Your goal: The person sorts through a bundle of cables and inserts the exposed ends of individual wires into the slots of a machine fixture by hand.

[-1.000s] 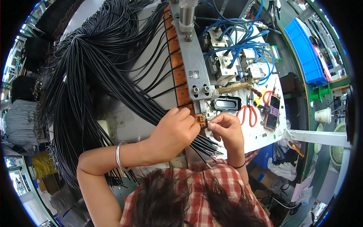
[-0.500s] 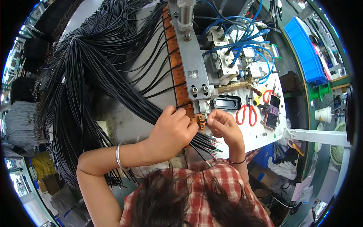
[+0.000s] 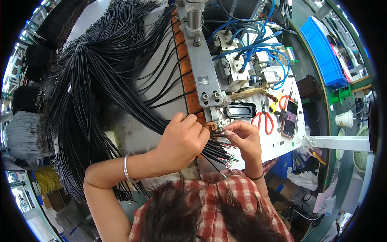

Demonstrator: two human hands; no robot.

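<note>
My left hand (image 3: 183,137) is closed around a black cable at the near end of an orange slotted fixture strip (image 3: 188,82). Just to its right, the thumb and forefinger of my right hand (image 3: 245,139) pinch the thin end of a cable beside the strip's last orange block (image 3: 211,126). Below both hands a fan of black cable ends (image 3: 219,152) shows stripped red, green and white wires. From the left, a thick bundle of black cables (image 3: 129,94) runs in under my left hand, which hides part of it. Several single cables lie across to the strip.
A grey metal press bar with a cylinder (image 3: 199,60) stands along the strip. Behind it are valve blocks (image 3: 234,60) with blue air hoses. To the right lie red-handled scissors (image 3: 264,121), a phone (image 3: 290,119) and a black oval-cavity tray (image 3: 241,110). A blue bin (image 3: 324,52) sits farther right.
My right hand has shifted slightly right and down from the orange block. Cable ends now show between my hands, covering the block's lower part. My left hand has barely moved.
</note>
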